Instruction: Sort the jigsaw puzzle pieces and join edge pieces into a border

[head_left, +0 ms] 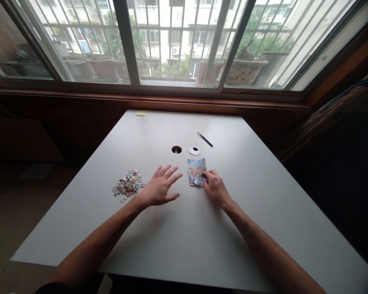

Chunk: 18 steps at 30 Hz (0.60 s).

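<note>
A small colourful picture card (195,169) lies flat near the middle of the white table (263,196). My right hand (214,187) has its fingers curled, fingertips pinching the card's lower right corner. My left hand (160,186) hovers just above the table with fingers spread, holding nothing, between the card and a heap of jigsaw pieces (128,185) to its left.
Behind the card are a round cable hole (176,150) in the table and its white cap (194,151). A black pen (205,139) lies further back, a yellow sticky pad (141,113) at the far edge. Large barred windows stand beyond.
</note>
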Each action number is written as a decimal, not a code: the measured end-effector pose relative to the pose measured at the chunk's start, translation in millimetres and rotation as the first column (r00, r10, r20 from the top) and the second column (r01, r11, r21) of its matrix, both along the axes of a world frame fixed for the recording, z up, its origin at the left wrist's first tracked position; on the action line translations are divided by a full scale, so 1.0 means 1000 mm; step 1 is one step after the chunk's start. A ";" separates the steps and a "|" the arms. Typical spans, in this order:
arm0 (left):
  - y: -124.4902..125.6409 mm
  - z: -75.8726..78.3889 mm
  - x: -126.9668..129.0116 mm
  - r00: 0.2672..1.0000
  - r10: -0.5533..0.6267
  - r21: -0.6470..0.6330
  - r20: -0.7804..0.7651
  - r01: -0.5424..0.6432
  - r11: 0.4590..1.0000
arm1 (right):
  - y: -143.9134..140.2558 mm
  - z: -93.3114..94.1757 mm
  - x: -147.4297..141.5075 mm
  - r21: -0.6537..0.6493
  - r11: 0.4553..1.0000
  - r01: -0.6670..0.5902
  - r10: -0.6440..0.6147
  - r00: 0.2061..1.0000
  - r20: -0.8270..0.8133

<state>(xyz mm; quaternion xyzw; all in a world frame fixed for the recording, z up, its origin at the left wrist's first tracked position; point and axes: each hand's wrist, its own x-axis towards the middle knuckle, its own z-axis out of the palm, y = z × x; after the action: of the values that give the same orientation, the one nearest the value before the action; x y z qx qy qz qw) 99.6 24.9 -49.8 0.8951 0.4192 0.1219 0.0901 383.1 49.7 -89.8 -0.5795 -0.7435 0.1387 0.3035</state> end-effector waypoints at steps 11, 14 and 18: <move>-0.019 -0.028 -0.143 0.937 0.346 -0.020 -0.052 -0.347 0.938 | 0.003 -0.015 0.035 0.287 0.943 0.171 -0.221 0.963 0.153; -0.016 -0.029 -0.137 0.922 0.387 0.018 0.028 -0.388 0.922 | 0.000 -0.011 0.034 0.298 0.944 0.143 -0.207 0.959 0.194; -0.013 -0.027 -0.134 0.927 0.363 0.020 0.092 -0.366 0.930 | -0.004 -0.009 0.033 0.274 0.956 0.100 -0.160 0.965 0.207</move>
<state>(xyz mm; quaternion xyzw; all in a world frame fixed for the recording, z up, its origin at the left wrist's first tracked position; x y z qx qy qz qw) -34.8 11.9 -76.4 0.7971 0.5715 0.1828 0.0677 415.9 45.5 -98.5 -0.5944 -0.7450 -0.0481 0.2988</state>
